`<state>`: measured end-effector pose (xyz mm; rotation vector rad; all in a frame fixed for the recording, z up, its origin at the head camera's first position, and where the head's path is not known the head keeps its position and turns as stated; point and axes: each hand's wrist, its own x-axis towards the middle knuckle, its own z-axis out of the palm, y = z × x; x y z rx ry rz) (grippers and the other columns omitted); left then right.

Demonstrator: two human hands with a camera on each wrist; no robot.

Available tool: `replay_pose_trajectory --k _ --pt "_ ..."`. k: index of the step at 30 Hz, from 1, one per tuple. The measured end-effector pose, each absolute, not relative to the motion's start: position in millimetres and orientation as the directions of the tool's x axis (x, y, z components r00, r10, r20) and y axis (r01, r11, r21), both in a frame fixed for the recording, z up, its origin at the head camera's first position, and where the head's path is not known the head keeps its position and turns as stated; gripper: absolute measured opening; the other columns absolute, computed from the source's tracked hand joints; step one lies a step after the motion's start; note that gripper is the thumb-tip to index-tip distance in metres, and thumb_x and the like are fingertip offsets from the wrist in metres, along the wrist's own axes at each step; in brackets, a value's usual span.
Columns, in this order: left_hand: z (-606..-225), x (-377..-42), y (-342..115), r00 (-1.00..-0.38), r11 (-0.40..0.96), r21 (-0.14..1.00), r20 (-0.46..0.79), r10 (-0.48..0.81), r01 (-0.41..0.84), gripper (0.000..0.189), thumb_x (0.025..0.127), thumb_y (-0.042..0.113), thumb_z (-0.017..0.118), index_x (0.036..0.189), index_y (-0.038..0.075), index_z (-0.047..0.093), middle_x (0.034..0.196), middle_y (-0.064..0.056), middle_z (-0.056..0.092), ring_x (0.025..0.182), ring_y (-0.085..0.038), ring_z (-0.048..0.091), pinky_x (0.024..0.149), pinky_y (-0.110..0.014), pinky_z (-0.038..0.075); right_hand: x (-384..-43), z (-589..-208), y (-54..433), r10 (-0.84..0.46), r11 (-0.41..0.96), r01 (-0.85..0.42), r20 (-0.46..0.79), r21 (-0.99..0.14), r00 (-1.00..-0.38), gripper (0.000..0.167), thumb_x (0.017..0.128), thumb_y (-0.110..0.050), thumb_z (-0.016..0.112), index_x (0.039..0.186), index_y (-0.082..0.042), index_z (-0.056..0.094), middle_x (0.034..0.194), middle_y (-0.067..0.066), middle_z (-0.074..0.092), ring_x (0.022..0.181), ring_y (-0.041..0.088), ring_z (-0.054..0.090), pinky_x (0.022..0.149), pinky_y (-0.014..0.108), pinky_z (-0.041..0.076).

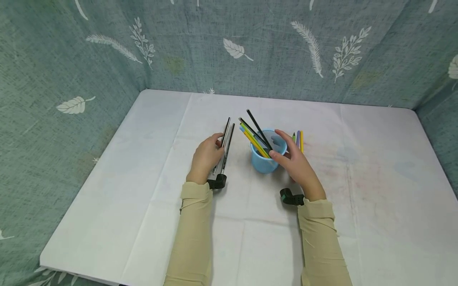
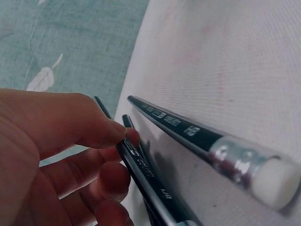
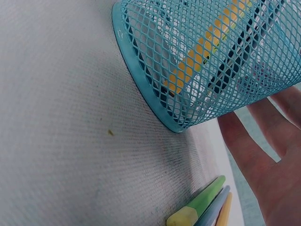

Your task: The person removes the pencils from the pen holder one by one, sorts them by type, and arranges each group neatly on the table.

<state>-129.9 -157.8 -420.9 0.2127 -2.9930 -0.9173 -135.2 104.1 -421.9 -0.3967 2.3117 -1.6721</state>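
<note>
My left hand (image 1: 205, 157) pinches a black pencil (image 2: 141, 174) between thumb and fingertips. Under it in the left wrist view lies another dark pencil (image 2: 130, 123), partly hidden. Just to the right, a black HB pencil (image 2: 197, 134) with a silver ferrule and white eraser lies on the cloth. My right hand (image 1: 298, 165) grips the blue mesh pencil cup (image 1: 262, 166) at its right side, thumb near the front rim and fingers at the back. Leaning left inside the upright cup are black pencils (image 1: 255, 122) and a yellow pencil (image 1: 255, 142).
Right of the cup lie a green pencil (image 3: 209, 195), a purple pencil (image 1: 298, 138) and a yellow-orange pencil (image 1: 301, 140), partly behind my right hand. A white cloth (image 1: 386, 222) covers the table. Leaf-patterned green fabric (image 1: 272, 59) hangs behind and at the sides.
</note>
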Motion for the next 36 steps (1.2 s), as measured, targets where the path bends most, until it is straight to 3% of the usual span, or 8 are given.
replay_pose_trajectory --k 23,36 --pt "-424.0 -129.5 -156.0 -0.995 0.829 0.551 -0.021 -0.095 -0.091 0.046 0.084 0.007 0.049 0.128 0.017 0.048 0.096 -0.002 0.053 0.073 -0.019 0.047 0.061 -0.032 0.039 -119.9 -390.3 100.6 -0.397 0.28 -0.072 -0.048 -0.957 -0.917 0.061 0.089 -0.027 0.054 0.141 -0.025 0.023 0.145 0.003 0.02 0.124 0.035 0.032 0.098 0.052 0.026" --pt "-424.1 -128.5 -157.4 -0.993 0.823 0.558 -0.02 -0.115 -0.107 0.046 0.08 0.003 0.051 0.125 0.014 0.052 0.095 -0.003 0.051 0.077 -0.019 0.046 0.066 -0.031 0.038 -121.0 -393.1 100.0 -0.391 0.28 -0.069 -0.048 -0.958 -0.919 0.061 0.089 -0.028 0.055 0.14 -0.029 0.024 0.144 0.002 0.021 0.125 0.034 0.031 0.099 0.052 0.025"
